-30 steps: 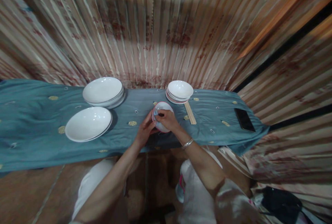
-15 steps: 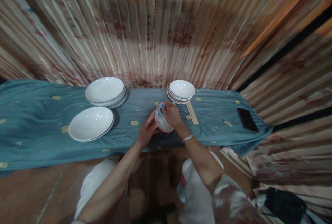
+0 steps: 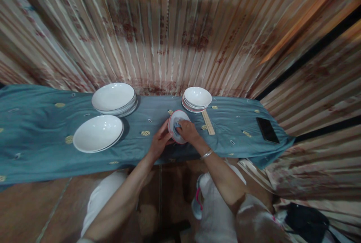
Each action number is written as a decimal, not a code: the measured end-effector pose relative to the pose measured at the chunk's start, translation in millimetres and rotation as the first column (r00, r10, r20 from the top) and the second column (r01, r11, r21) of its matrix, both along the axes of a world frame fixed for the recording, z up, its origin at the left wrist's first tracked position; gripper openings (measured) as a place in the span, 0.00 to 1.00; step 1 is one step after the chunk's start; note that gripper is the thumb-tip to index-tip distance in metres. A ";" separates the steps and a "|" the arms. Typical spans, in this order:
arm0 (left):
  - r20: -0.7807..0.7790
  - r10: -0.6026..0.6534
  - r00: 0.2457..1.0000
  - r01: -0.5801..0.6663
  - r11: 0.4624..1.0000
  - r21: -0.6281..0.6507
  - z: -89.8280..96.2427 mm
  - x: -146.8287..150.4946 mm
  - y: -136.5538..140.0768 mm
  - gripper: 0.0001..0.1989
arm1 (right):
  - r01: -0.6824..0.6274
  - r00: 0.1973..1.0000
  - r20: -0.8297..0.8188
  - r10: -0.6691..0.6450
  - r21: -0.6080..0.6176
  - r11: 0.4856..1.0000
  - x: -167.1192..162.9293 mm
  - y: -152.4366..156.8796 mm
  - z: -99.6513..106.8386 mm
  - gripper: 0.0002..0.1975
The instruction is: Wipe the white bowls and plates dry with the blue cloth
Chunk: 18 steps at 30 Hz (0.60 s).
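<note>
Head view: a pleated, pinkish-brown curtain (image 3: 169, 40) with dark red prints fills the background. Brown floor (image 3: 31, 205) shows below, in front of a long table spread with a blue-green tablecloth (image 3: 42, 134) dotted with yellow patches. At the far edge, left of centre, stands a stack of large white dishes (image 3: 113, 98); just in front of it and a little further left sit white dishes (image 3: 97, 133) in a lower pile. Right of centre, also near the curtain, stands a stack of small white bowls (image 3: 197, 97), some edged in red.

Between the piles, near the front of the table, the left hand (image 3: 159, 141) holds a red-rimmed bowl (image 3: 172, 122) tilted, its thumb at the near side and its other fingers curled around the outside, partly hidden. The right hand (image 3: 188, 131) reaches into this bowl, its fingers drawn together and pinching a pale blue cloth against the inside; their tips are hidden. A black phone (image 3: 267, 130) lies near the table's right end. Chopsticks (image 3: 208, 123) lie side by side just in front of the small bowls. A silver bracelet (image 3: 207, 154) circles the right wrist.
</note>
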State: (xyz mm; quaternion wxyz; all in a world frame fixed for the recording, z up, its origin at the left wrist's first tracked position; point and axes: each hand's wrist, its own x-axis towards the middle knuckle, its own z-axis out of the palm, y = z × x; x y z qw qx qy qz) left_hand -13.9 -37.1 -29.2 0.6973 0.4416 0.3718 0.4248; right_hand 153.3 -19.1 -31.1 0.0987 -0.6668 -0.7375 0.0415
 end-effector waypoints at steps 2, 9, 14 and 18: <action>0.007 0.005 1.000 -0.005 1.000 -0.002 -0.5 0.3 0.2 0.41 | 0.003 1.000 0.002 -0.003 -0.054 0.999 -1.1 -3.3 5.3 0.12; -0.005 0.009 1.000 -0.009 1.000 0.004 -1.6 0.4 1.3 0.41 | -0.117 0.959 -0.274 0.067 -0.171 0.978 3.8 -3.9 21.2 0.12; 0.002 0.021 1.000 -0.021 1.000 -0.005 -2.6 0.1 2.1 0.41 | -0.254 0.698 -0.716 -0.002 -0.251 0.934 7.5 -2.9 22.0 0.13; 0.024 0.044 0.999 -0.043 0.999 -0.033 -3.0 -0.6 2.6 0.41 | -0.273 0.297 -0.928 -0.226 -0.309 0.911 9.7 -2.4 19.9 0.12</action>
